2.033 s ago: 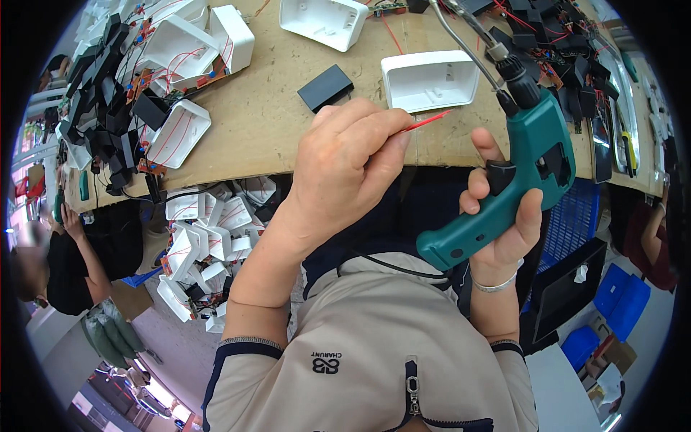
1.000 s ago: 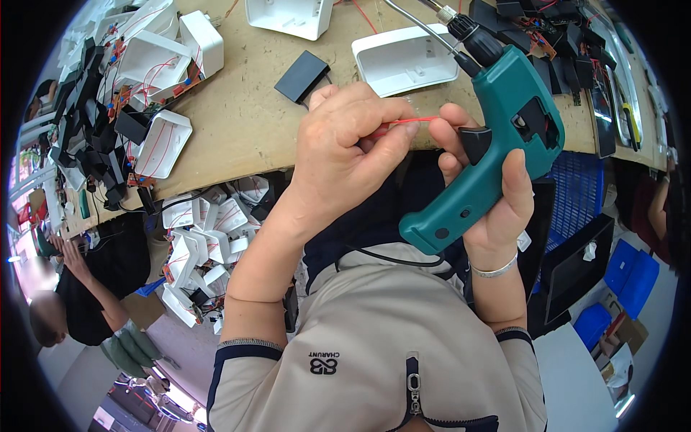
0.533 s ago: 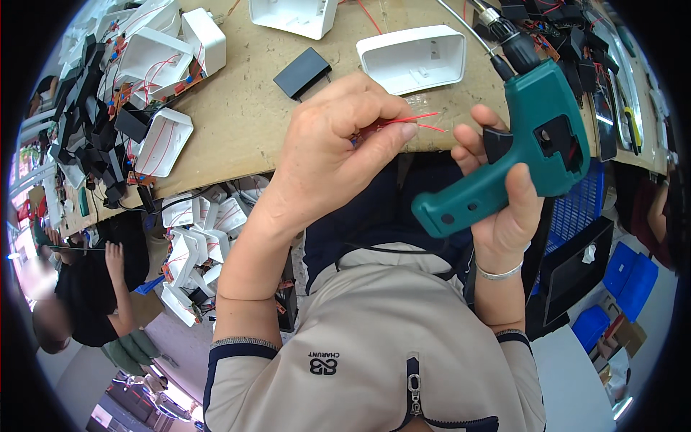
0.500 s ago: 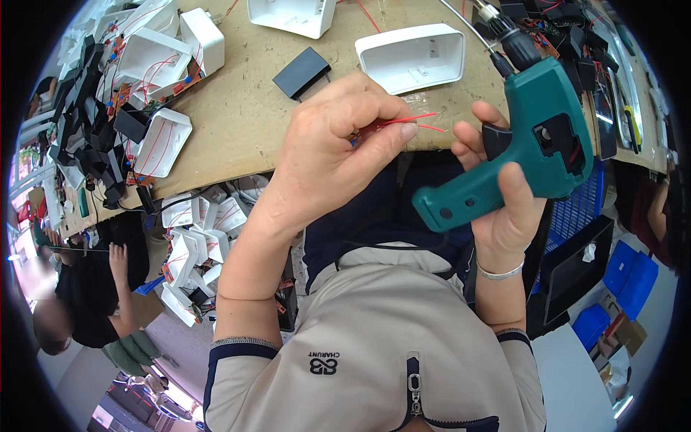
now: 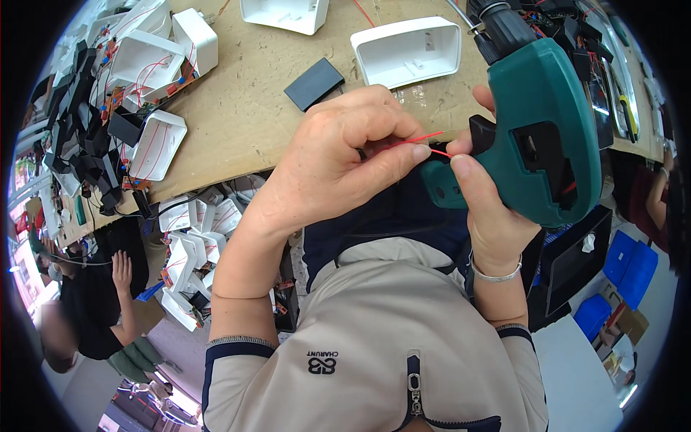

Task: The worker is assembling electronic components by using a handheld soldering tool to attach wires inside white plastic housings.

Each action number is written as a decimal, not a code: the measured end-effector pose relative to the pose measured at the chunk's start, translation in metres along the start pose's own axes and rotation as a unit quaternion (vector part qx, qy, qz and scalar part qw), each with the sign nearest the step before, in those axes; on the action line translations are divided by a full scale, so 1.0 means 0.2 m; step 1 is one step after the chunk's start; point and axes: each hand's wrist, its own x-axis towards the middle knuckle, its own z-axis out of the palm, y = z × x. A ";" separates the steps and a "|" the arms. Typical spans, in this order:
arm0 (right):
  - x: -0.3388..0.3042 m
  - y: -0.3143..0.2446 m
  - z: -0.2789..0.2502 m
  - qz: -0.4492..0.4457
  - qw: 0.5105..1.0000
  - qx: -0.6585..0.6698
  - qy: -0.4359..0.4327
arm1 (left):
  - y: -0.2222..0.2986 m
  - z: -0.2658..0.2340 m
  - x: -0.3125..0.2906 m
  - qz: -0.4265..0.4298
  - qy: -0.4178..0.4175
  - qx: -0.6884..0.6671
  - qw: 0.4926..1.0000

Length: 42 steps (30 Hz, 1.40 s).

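My left hand (image 5: pixel 345 155) is closed in a pinch on thin red wires (image 5: pixel 432 135), whose ends stick out toward the right. What lies inside the curled fingers is mostly hidden. A green power drill (image 5: pixel 558 93) with a black chuck and black trigger rests in my right hand (image 5: pixel 493 212); its handle passes behind the thumb. The right thumb and a fingertip close on the end of one red wire. Just beyond my left hand lies a small black box (image 5: pixel 314 84). Farther off stands an open white plastic housing (image 5: pixel 407 78).
Another white housing (image 5: pixel 284 18) sits at the far edge. White housings, black boxes and wired boards pile up at the left (image 5: pixel 155 133). More white housings (image 5: pixel 191 245) fill a spot below the table. A person (image 5: pixel 97 302) works at the left; blue crates (image 5: pixel 630 270) are at the right.
My right hand has come left to the wires, its thumb and finger closing on one end. The drill has tilted, its handle now farther behind the hand. My left hand shifted slightly nearer.
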 end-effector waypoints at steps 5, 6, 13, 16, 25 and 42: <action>-0.01 0.01 0.00 -0.027 0.998 -0.056 0.016 | -0.02 -0.01 -0.01 0.036 -0.039 0.001 0.999; -0.01 0.01 0.00 -0.032 0.997 -0.067 0.018 | -0.02 -0.01 -0.01 0.037 -0.038 0.001 0.999; -0.06 -0.03 -0.04 0.010 0.990 0.020 0.142 | -0.07 0.02 0.01 0.099 0.123 0.181 0.971; -0.14 -0.04 -0.14 0.022 0.987 0.060 0.149 | -0.11 0.05 0.05 0.152 0.160 0.315 0.923; -0.32 -0.07 -0.31 0.120 0.988 0.033 0.092 | -0.12 0.06 0.16 0.161 0.215 0.448 0.853; -0.23 -0.03 -0.25 0.198 0.974 0.050 0.093 | -0.42 0.11 0.43 0.480 0.415 0.284 0.719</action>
